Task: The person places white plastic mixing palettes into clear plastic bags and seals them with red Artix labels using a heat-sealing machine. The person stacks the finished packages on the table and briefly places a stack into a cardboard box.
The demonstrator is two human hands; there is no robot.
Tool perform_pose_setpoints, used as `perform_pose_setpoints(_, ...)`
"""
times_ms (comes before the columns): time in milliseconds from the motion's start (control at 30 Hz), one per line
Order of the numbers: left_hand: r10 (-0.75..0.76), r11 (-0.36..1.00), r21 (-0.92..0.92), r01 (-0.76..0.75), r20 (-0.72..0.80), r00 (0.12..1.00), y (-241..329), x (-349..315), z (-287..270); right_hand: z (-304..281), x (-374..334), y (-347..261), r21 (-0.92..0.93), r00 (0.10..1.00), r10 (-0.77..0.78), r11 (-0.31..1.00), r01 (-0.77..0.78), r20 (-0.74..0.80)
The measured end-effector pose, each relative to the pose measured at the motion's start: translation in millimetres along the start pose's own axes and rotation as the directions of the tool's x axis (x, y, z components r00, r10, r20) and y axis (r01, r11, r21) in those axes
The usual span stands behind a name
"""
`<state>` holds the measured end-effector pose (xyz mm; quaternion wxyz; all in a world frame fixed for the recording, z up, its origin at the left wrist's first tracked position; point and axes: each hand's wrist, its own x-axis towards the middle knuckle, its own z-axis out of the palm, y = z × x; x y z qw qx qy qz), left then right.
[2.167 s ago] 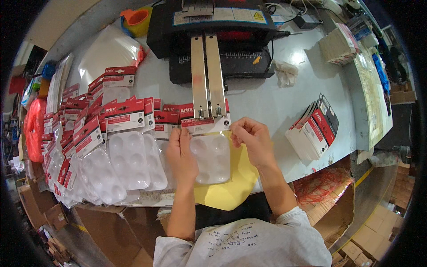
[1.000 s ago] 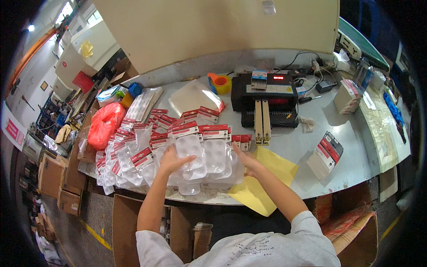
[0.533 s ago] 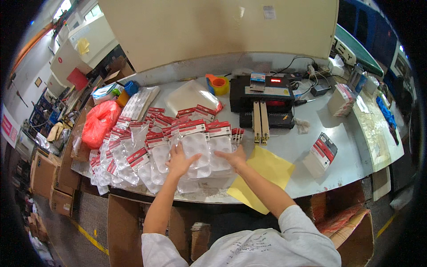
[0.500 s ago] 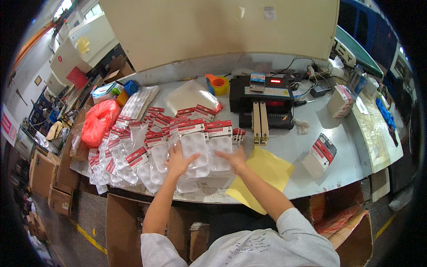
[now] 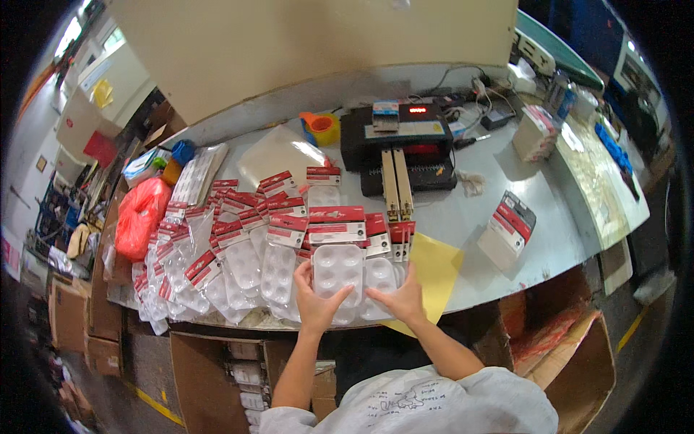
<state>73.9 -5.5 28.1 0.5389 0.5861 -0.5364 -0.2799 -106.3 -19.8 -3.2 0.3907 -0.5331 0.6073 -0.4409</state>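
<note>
Both hands rest on a clear plastic palette tray sealed in a see-through bag with a red-and-white header card point(image 5: 336, 249); its round wells show pale through the film, six that I can count. It lies flat at the near edge of the grey worktable point(image 5: 499, 210), on top of other packs. The left hand point(image 5: 316, 304) has its fingers spread open over the tray's lower left corner, pressing rather than gripping; the right hand point(image 5: 400, 298) lies with fingers splayed flat on the neighbouring pack just beside it. To the left a heap of the same packs point(image 5: 217, 253) fans out, too many and too overlapped to count. One yellow sheet point(image 5: 434, 271) lies under the right hand. One black sealing machine point(image 5: 405, 145) stands behind, a red plastic bag point(image 5: 139, 217) at the far left, one small stack of packs point(image 5: 510, 230) to the right. Cardboard boxes point(image 5: 571, 347) stand on the floor below.
</note>
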Motion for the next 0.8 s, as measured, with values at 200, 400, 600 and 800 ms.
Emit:
perform_pose_setpoints(200,-0.059,0.998,-0.045,0.054,-0.123,0.991,-36,-4,7,-52,2,19,0.046,0.988,-0.003,0.999,0.010,-0.154)
perform_pose_setpoints(400,-0.069,0.995,0.073,0.074,-0.063,0.996,-51,13,10,-107,10,22,0.517,0.977,0.197,0.847,-0.126,-0.084)
perform_pose_setpoints(600,-0.183,0.972,-0.169,0.165,-0.095,0.979,-18,7,33,-98,10,21,0.465,0.990,0.132,0.881,-0.091,-0.057)
perform_pose_setpoints(800,-0.244,0.950,-0.218,0.223,-0.074,0.967,-1,1,52,-125,3,-8,0.544,0.993,0.116,0.831,-0.113,0.029)
